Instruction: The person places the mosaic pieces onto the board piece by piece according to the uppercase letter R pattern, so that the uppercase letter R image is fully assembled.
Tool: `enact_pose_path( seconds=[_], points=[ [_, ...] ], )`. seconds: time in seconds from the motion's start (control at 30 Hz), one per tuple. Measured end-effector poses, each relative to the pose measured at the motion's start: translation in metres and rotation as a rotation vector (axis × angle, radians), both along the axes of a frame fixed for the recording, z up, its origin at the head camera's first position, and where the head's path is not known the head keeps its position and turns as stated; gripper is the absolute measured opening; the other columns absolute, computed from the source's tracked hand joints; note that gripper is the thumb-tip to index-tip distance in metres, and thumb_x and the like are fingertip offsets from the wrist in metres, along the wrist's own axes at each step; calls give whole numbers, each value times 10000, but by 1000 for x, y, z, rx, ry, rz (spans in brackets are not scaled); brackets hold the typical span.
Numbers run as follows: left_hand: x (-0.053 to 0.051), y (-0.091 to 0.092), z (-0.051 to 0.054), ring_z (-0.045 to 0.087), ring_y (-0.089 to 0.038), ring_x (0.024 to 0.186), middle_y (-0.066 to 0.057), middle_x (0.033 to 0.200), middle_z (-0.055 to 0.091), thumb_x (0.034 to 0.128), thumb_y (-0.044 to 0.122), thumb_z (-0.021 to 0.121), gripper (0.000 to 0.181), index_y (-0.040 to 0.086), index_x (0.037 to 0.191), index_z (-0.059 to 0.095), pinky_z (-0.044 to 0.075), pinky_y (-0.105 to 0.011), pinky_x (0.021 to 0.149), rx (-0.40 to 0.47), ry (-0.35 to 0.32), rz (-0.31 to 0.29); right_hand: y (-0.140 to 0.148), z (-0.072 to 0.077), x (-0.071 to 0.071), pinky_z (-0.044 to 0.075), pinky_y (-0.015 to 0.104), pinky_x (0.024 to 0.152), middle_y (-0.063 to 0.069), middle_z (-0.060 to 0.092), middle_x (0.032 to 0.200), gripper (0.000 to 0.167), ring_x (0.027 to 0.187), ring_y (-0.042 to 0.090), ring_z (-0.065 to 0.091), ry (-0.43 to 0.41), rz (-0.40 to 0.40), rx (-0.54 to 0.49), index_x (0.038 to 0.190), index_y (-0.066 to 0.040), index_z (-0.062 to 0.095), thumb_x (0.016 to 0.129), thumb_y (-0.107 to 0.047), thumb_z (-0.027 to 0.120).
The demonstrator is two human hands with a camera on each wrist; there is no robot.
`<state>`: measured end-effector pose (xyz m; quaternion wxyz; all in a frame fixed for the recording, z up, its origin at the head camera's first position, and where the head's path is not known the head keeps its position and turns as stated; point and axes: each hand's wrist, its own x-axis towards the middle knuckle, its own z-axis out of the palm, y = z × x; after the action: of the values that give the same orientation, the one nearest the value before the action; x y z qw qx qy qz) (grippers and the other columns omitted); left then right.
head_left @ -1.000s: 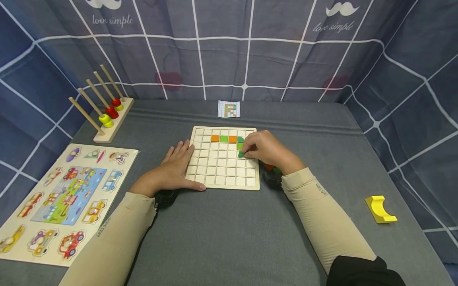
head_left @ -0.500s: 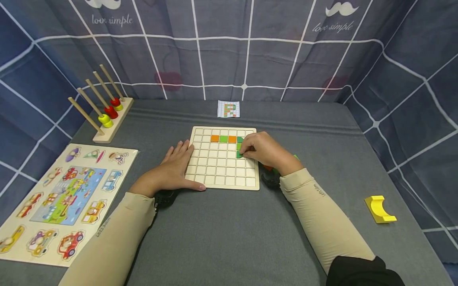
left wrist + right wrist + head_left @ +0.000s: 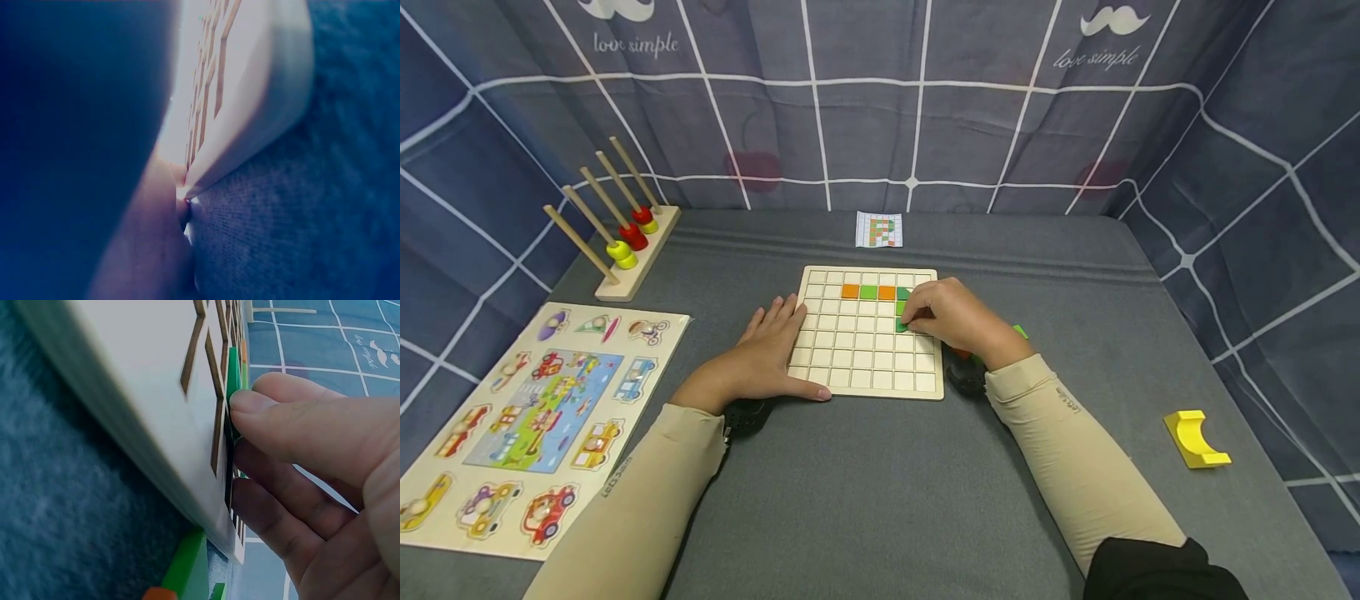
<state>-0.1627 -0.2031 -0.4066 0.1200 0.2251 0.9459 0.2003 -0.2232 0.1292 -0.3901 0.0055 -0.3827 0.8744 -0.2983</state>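
A pale wooden grid board lies mid-table. Across one of its upper rows run orange and green tiles, with more green ones going down at the right. My right hand pinches a dark green tile at the lower end of that column; in the right wrist view the thumb tip meets the green tile against the board. My left hand rests at the board's left edge, fingers spread and thumb along the near corner. The left wrist view shows the board's side close up.
Loose green pieces lie beside the board, partly hidden by my right wrist. A small pattern card lies behind it. A peg stand with rings and a picture puzzle are left; a yellow curved block is right.
The dark green tile, tilted at first, has settled flat into line under the green tile above it. My right hand shifted slightly left; my left hand stayed still.
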Motion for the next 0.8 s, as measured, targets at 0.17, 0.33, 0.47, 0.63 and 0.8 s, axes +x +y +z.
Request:
enact_pose_path(
  seconds=[0.17,0.33,0.47,0.63,0.8],
  points=[
    [1,0,1,-74,-411,1574,-257,1718,-34,712,787,819,1479,-46,1663,53,-44,-579,1225,-4,3,-2,-1,-1,0,564,349,822,2,752,996,123,941,192,702,3,-6,-9,936,-87,831,878,19,850],
    [0,0,1,-68,-411,1575,-253,1720,-27,712,789,818,1477,-45,1663,55,-40,-578,1226,-12,6,-2,-1,-1,0,562,338,816,-2,753,989,120,936,187,704,14,-8,-4,933,-93,833,876,11,855],
    [0,0,0,-65,-409,1576,-248,1722,-24,711,787,820,1476,-44,1664,58,-41,-577,1226,-15,8,-2,0,-1,0,561,351,823,2,756,991,120,937,196,705,18,-7,-19,927,-89,833,872,14,859],
    [-1,0,0,-65,-412,1575,-249,1722,-29,713,785,820,1474,-43,1664,55,-40,-578,1226,-18,8,-3,2,0,-2,553,366,841,-1,762,992,109,937,188,699,7,-24,-38,925,-85,836,874,8,861],
    [-1,0,0,-63,-411,1575,-248,1722,-22,714,778,825,1469,-42,1665,63,-40,-579,1226,-16,12,-4,5,1,-2,552,378,818,-5,759,985,91,913,174,690,-15,-40,-39,936,-85,837,893,-6,848]
  ],
)
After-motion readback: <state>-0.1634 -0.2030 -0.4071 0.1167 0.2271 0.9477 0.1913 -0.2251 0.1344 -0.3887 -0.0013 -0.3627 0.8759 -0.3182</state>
